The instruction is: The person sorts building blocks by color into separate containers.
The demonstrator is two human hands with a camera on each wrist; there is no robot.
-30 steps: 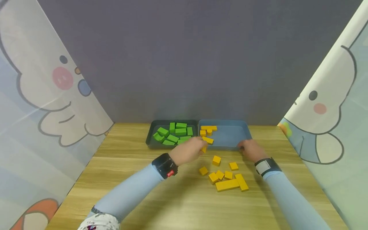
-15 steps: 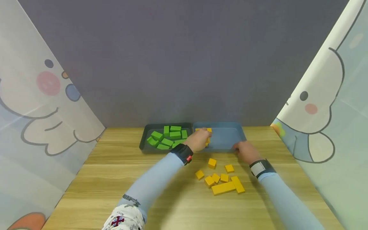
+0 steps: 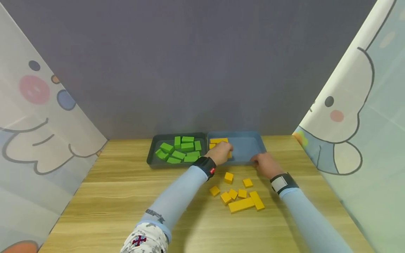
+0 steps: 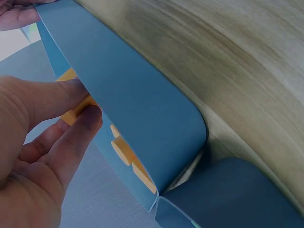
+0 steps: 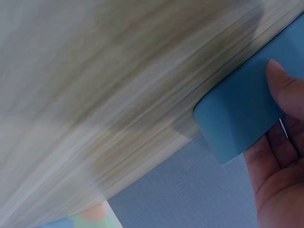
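Observation:
My left hand (image 3: 219, 152) reaches over the near wall of the blue tray (image 3: 248, 146), at its left half. In the left wrist view, thumb and fingertips pinch a yellow block (image 4: 68, 117) just inside the wall. Other yellow blocks (image 4: 122, 151) lie in the tray below it, partly hidden by the wall. At the tray's near right corner, my right hand (image 3: 268, 166) holds the wall; the right wrist view has the thumb (image 5: 285, 90) outside it and the fingers on the inner side. Closer to me, several loose yellow blocks (image 3: 241, 205) lie on the table.
A dark tray (image 3: 152, 160) with several green blocks (image 3: 187, 147) stands against the blue tray's left side. Behind both rises a grey panel (image 3: 190, 70). Cartoon-printed panels (image 3: 345, 147) flank the wooden table (image 3: 126, 203) left and right.
My left hand has moved forward and over the blue tray's wall with the yellow block. The right hand stays at the tray's corner. The head view has shifted slightly.

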